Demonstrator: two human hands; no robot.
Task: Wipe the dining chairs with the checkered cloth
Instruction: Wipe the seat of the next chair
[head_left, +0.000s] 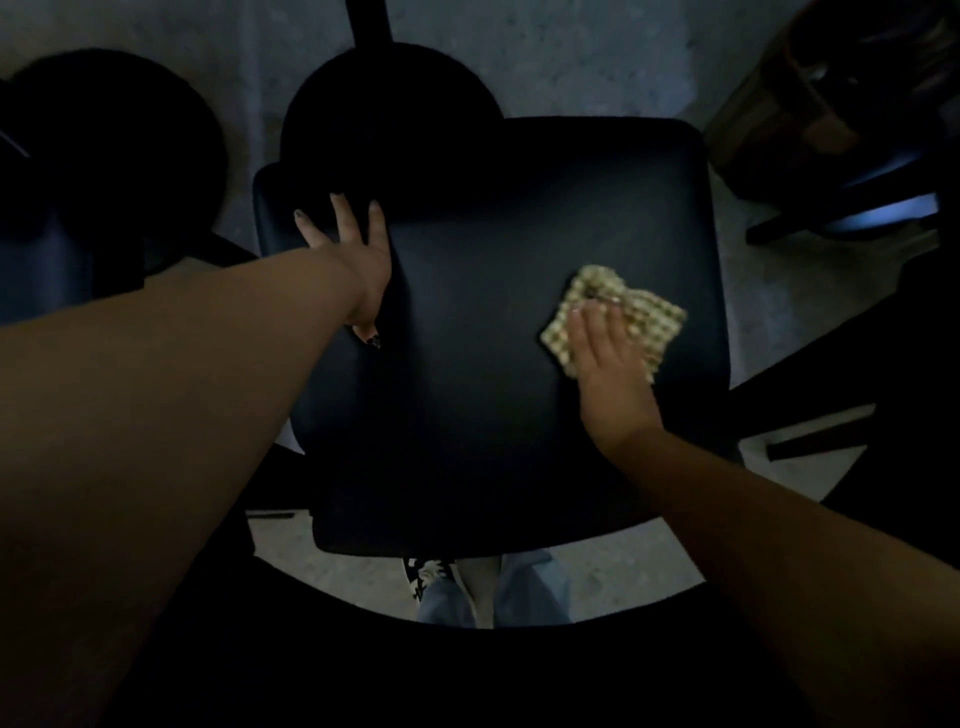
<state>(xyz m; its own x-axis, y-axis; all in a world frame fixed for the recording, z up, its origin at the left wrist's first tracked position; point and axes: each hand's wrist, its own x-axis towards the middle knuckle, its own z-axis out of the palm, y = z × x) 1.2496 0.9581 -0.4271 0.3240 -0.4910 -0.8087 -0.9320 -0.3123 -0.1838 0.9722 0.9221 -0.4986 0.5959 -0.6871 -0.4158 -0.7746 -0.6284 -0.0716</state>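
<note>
A black padded dining chair seat (488, 322) fills the middle of the dim view. On its right half lies the folded yellow-and-white checkered cloth (647, 312). My right hand (605, 364) lies flat on the cloth with straight fingers, pressing it onto the seat. My left hand (353, 260) rests on the seat's left part with fingers spread and pointing toward the far edge. The chair's dark curved backrest (467, 670) crosses the bottom of the view.
A round black table base with a post (384, 104) stands beyond the seat. Another dark round base (104, 145) is at far left. A second chair (857, 171) stands at upper right. My feet and jeans (488, 592) show below the seat on grey floor.
</note>
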